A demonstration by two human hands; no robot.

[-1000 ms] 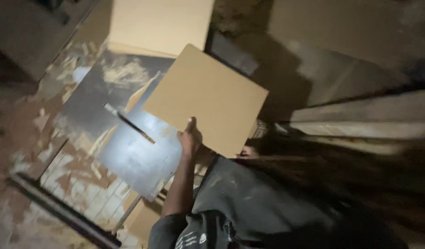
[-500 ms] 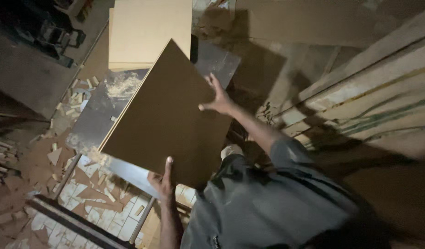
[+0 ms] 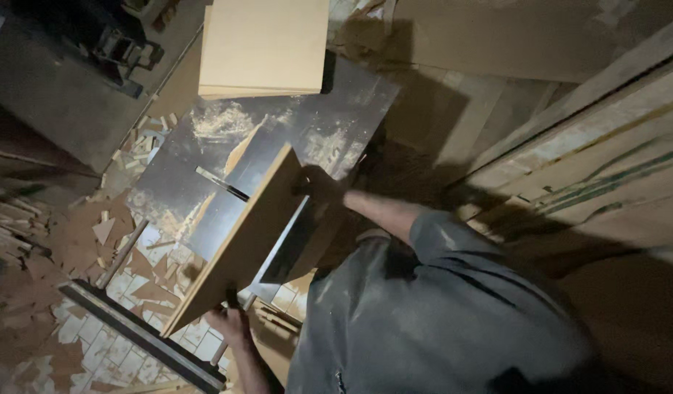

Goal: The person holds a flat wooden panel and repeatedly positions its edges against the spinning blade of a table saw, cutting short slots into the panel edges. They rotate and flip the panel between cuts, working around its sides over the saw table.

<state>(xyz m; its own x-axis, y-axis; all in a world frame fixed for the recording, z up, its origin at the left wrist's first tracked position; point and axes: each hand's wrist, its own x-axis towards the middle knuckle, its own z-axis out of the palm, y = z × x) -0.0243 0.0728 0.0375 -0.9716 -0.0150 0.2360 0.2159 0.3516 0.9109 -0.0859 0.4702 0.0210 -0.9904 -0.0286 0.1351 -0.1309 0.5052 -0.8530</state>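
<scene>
Both hands hold 1 thin brown board [image 3: 238, 244], tipped up on its edge above the dark saw table [image 3: 278, 157]. The left hand [image 3: 230, 325] has its grip closed on the board's near bottom edge. The right hand [image 3: 318, 186] is pressed on the board's far top corner, in shadow. Past the board, a stack of pale boards [image 3: 263, 47] lies at the table's far end. Wood scraps [image 3: 95, 233] cover the floor left of the table.

Dark metal table top [image 3: 329, 124] open between the blade slot [image 3: 221, 182] and the stack of tan boards [image 3: 263, 47] at its far edge; tilted board [image 3: 238, 244] blocks the near side — held edge-up over it; stacked planks [image 3: 592, 138] wall off the right; offcuts [image 3: 103, 230] litter the left floor; metal bar [image 3: 139, 332] crosses near-left.
</scene>
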